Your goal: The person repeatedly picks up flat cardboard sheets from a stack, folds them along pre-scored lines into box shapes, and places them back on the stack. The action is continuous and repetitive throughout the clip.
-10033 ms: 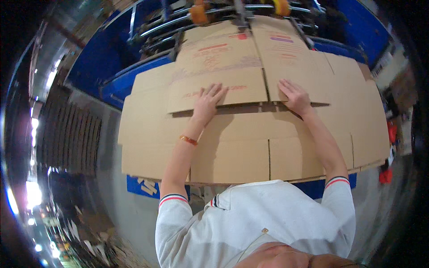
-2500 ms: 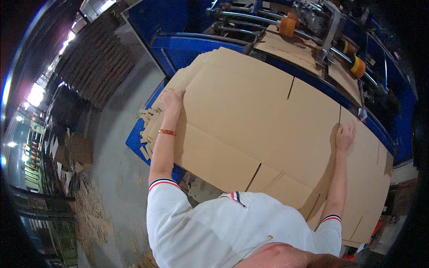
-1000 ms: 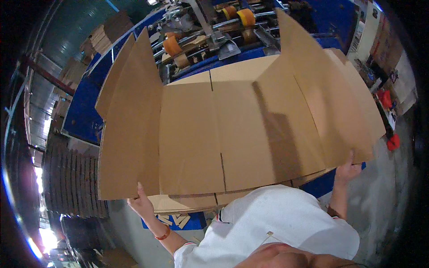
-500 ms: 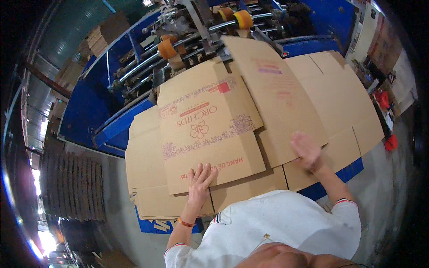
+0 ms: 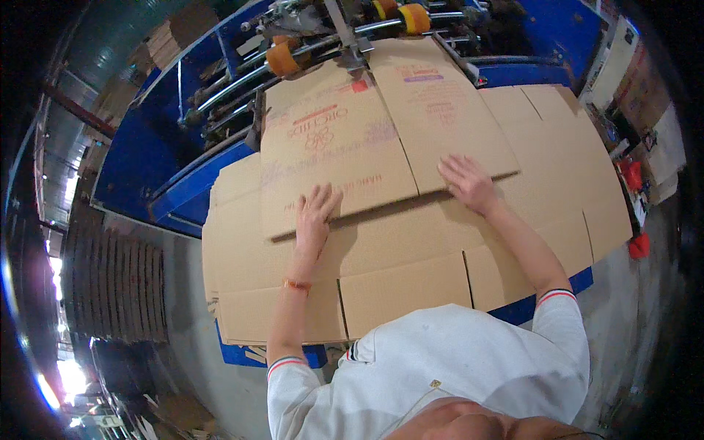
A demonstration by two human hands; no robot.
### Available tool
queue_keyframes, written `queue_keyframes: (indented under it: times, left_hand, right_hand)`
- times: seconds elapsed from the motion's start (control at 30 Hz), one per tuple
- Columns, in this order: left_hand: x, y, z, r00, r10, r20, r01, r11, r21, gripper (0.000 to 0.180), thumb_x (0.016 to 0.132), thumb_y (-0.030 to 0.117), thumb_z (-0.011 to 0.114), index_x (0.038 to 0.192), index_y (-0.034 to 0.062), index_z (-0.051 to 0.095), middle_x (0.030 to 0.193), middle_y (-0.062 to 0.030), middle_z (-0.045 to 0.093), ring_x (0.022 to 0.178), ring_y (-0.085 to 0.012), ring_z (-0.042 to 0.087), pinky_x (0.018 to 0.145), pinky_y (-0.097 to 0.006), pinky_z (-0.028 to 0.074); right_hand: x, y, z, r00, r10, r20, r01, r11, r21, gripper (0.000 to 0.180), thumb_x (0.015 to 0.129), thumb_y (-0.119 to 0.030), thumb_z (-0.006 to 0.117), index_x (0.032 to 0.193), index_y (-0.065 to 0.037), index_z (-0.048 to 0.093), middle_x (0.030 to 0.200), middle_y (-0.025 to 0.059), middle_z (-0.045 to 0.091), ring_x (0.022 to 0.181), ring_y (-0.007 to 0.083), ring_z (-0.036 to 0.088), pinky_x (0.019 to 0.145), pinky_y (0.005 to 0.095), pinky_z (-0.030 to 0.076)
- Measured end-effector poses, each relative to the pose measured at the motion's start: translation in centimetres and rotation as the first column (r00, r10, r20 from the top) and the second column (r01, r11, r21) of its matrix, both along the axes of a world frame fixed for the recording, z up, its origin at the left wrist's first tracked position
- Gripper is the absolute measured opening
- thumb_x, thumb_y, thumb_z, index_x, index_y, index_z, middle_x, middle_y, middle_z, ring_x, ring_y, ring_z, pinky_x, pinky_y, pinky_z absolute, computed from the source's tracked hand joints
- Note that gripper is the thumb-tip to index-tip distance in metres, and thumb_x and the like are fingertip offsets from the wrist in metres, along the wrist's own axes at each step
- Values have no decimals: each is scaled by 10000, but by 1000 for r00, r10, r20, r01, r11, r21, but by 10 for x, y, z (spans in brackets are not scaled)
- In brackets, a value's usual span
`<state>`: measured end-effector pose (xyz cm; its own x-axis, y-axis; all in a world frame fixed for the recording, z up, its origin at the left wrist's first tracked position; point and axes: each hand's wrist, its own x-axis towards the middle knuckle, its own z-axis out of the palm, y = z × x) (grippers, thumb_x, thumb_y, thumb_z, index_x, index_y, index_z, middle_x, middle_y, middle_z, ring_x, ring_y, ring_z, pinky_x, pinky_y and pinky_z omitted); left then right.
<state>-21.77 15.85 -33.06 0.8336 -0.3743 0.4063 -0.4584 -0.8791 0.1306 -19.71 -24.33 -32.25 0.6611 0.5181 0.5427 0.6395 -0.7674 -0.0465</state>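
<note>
A folded printed cardboard box blank (image 5: 330, 158) lies over a stack of flat cardboard sheets (image 5: 411, 286), its two panels meeting along a dark seam. Its far edge reaches in under the metal arm of a roller machine (image 5: 293, 59). On the blank's near left part rests my left hand (image 5: 317, 213), fingers stretched out flat. My right hand (image 5: 469, 183) lies open on the near edge of the right panel. Neither hand is wrapped around anything.
Orange rollers (image 5: 414, 20) on steel shafts sit inside a blue machine frame (image 5: 154, 169). A blue support (image 5: 579, 282) shows under the stack. Bundled cardboard (image 5: 117, 286) stands on the floor at left. A red object (image 5: 639, 246) hangs at far right.
The blank has slid away from me toward the rollers, both hands moving forward with it. Its right panel, earlier askew and overlapping, now lies in line beside the left one.
</note>
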Motion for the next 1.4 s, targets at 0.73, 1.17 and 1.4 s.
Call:
queue_keyframes:
  times: [0.73,1.17,1.4]
  left_hand:
    - [-76,295,-5,239,968,-70,-955,248,162,564,845,527,573,955,-15,682,1016,-242,644,1026,-374,597,882,-447,471]
    - [-77,253,128,249,954,167,-967,237,87,516,758,508,683,909,14,688,1080,-153,593,1073,-304,552,938,-432,407]
    - [-93,245,269,705,649,-286,-637,757,148,428,790,373,703,929,-22,614,723,-73,647,659,-201,631,595,-320,483]
  right_hand:
    - [-1,-38,-14,896,-358,-264,388,919,73,375,914,-214,559,1227,-8,564,1350,167,495,1293,348,409,1081,427,325]
    - [-8,-42,-23,908,-339,-245,375,919,121,348,909,-171,562,1219,-13,560,1319,174,514,1245,333,455,1046,413,369]
    - [-79,-49,-1,864,-321,-389,345,938,-8,451,881,-193,588,1287,-11,508,1395,196,434,1318,361,367,1097,416,301]
